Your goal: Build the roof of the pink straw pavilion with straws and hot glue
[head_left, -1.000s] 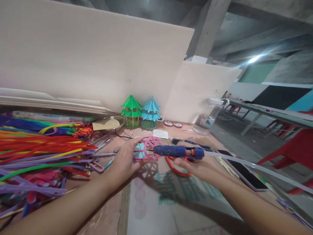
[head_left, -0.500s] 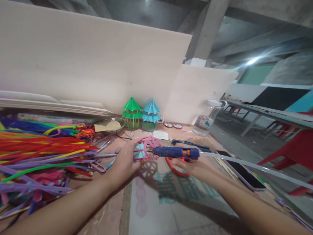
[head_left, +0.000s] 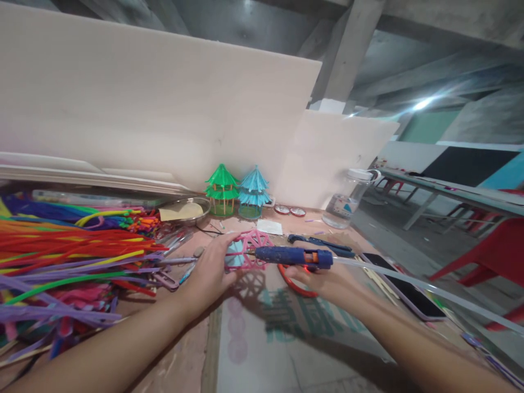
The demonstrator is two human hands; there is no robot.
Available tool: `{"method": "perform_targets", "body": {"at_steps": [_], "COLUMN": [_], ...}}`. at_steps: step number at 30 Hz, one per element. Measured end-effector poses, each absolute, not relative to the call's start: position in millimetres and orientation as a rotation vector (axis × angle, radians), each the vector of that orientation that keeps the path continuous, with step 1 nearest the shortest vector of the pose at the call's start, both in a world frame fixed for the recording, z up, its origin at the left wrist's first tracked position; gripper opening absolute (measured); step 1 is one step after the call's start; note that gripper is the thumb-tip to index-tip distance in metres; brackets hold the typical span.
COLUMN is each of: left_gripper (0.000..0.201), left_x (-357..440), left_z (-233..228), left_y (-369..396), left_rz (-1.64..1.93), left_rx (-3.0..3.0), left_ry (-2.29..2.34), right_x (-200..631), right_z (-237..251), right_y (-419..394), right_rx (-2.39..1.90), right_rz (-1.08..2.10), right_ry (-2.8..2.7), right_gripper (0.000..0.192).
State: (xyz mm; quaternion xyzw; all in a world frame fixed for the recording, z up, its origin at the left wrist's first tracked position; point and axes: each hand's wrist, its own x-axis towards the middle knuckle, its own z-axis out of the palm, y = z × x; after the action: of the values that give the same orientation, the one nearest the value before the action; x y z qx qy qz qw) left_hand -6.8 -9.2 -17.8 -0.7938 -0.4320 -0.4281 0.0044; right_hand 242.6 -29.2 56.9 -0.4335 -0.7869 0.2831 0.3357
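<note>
My left hand [head_left: 213,266] is closed around one side of a small pink lattice frame [head_left: 257,240] with light blue panels inside. In my right hand [head_left: 315,275] is a blue hot glue gun [head_left: 286,255], its tip pointing left at the pink frame. Whether the tip touches the frame I cannot tell. A long clear glue stick [head_left: 380,267] sticks out of the gun's back toward the right. Below the gun, partly behind my right hand, are red-orange ring handles [head_left: 301,288]. The frame casts a shadow on the printed cardboard [head_left: 262,355] beneath.
A big heap of coloured pipe cleaners [head_left: 73,256] covers the left side. Behind stand a green pagoda model [head_left: 221,191] and a blue one [head_left: 254,194]. A metal dish [head_left: 204,210] sits left of them; a clear jug [head_left: 341,202], pliers [head_left: 323,243] and a phone [head_left: 403,286] lie rightward.
Almost nothing differs. The view has shifted very slightly; both hands, the pink frame and the glue gun keep nearly the same positions.
</note>
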Motion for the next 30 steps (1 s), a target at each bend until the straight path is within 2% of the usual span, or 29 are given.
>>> {"method": "perform_targets", "body": {"at_steps": [6,13,30], "left_gripper": [0.067,0.068,0.067], "left_x": [-6,-6,-9], "left_z": [-17,-18,-22], "left_y": [-10,-10,-8], "left_rz": [-1.354,-1.352,-1.353], "left_rx": [-2.491,-2.471,-2.475], "left_ry": [-1.344,-1.313,-1.296], "right_x": [245,243,235], "right_z": [54,58,65], "right_y": [-28,-29,-33], "right_rx": [-1.117,-1.132,-1.216], "right_rz": [0.778,0.643,0.676], "right_ry": [-2.040,-2.063,-1.966], "right_gripper": [0.031,0.033,0.025]}}
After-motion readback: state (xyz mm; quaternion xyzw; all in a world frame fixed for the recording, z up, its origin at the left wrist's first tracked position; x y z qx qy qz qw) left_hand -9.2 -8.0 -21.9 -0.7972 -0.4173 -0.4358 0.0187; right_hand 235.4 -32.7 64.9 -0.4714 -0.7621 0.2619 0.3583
